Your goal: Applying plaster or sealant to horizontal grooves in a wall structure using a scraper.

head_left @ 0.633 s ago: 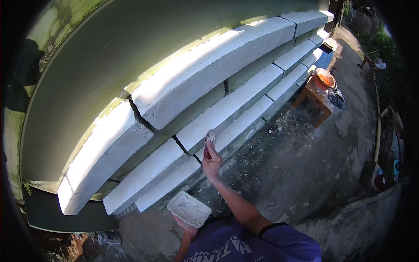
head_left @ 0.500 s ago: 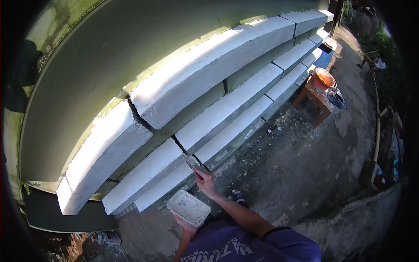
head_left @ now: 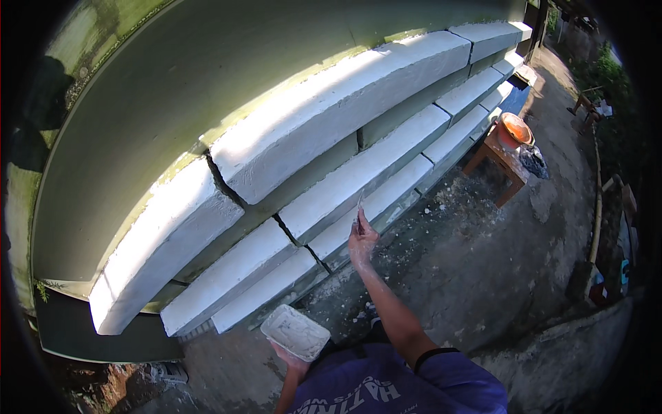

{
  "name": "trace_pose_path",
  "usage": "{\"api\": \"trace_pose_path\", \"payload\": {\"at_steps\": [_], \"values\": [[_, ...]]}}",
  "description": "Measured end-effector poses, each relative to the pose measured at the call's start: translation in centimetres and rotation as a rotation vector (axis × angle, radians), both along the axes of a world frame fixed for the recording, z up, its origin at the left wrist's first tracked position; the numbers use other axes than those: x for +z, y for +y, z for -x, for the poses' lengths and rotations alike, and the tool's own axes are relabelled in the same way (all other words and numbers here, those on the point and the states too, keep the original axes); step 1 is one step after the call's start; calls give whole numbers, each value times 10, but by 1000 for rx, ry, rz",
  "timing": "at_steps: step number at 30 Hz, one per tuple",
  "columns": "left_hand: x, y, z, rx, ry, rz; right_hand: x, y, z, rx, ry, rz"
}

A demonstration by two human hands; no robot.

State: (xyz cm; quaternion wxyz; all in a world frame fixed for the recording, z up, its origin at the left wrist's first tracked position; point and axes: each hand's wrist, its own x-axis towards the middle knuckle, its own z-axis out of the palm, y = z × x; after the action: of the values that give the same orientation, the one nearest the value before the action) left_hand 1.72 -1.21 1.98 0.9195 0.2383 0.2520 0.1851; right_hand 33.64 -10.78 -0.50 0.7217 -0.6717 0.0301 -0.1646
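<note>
My right hand (head_left: 363, 241) is closed around a putty knife (head_left: 360, 201), whose thin blade shows nearly edge-on. The blade is at the lower white ledges (head_left: 386, 188), right of a dark crack between blocks; whether it touches cannot be told. Low in front of my body, my left hand (head_left: 291, 360) grips a white rectangular tub (head_left: 308, 319) from beneath. White paste (head_left: 295, 334) coats the inside of the tub.
Curved, stepped rows of white blocks (head_left: 331, 93) run along a green wall (head_left: 207, 69), with dark joints between them. At right, an orange bucket (head_left: 514, 130) and a black plastic bag (head_left: 532, 160) sit on a wooden stool (head_left: 498, 165). White crumbs litter the concrete floor (head_left: 441, 276).
My right hand has moved up and to the right with the putty knife, away from the crack to the neighbouring block. My left hand and the tub stay nearly in place.
</note>
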Motion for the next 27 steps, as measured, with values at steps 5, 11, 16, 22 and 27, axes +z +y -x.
{"api": "trace_pose_path", "payload": {"at_steps": [5, 11, 16, 22, 27], "values": [[0, -1, -6, 8, 25, -45, -9, -7, 60, 271, -30, 67], [-6, -4, -6, -2, -11, -28, 17, -50, -20, -95, -2, -147], [-9, -8, -6, -13, -12, -39, 41, -4, -15, -48, -132, 48], [-5, -10, -12, 5, 7, 69, 14, 41, 113, 426, -215, 89], [-18, 5, -10, -31, -36, -13, 43, 1, 127, 628, 3, 80]]}}
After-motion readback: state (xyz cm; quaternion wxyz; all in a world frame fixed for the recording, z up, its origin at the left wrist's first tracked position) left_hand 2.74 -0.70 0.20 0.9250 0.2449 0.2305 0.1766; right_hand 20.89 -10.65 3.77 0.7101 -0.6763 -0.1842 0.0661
